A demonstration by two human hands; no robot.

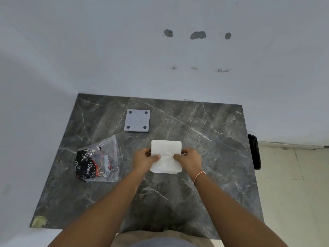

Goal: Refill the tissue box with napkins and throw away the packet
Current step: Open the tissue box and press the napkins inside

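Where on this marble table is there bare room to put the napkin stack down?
Bare marble lies right of the napkin stack, out to the table edge by the black bin, and along the near edge below both forearms. The left is crowded: the empty packet and grey square base. Left hand and right hand grip the stack.

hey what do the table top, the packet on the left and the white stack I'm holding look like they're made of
Table top: looks like dark grey marble or a marble-look laminate, smooth, with pale veins; which one, the picture leaves open.
Packet: thin clear plastic film, glossy and crinkled, printed in black and red.
White stack: soft matte paper napkins, layered edges showing, gripped by the left hand and right hand.
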